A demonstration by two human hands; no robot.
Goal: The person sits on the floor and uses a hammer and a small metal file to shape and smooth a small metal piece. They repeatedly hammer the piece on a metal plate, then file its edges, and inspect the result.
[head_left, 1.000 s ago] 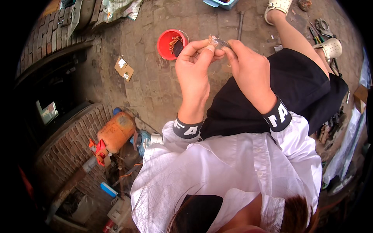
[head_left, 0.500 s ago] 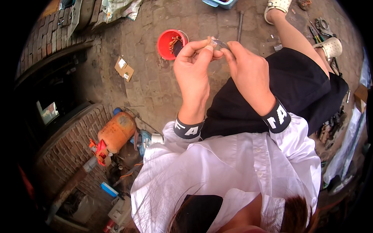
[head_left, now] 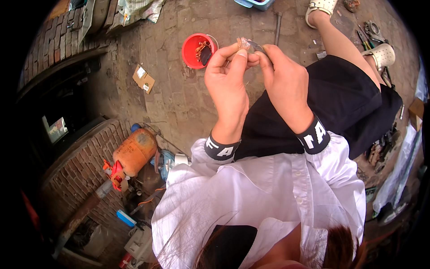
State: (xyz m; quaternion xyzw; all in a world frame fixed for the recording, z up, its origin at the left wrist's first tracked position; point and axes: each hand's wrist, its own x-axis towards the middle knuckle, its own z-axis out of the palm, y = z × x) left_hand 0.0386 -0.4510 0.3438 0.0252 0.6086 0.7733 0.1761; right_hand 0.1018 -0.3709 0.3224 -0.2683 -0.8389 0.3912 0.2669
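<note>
Head view shows your left hand (head_left: pixel 227 85) and right hand (head_left: pixel 286 85) close together, both pinching one small shiny piece (head_left: pixel 249 44) between the fingertips. It sits up at the far end of your hands. A red bucket (head_left: pixel 193 53) stands on the ground just left.

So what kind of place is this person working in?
Probably an outdoor yard used as a rough workshop: brick-paved ground, a low brick wall with an orange gas cylinder beside it, and hand tools scattered on the ground.
</note>
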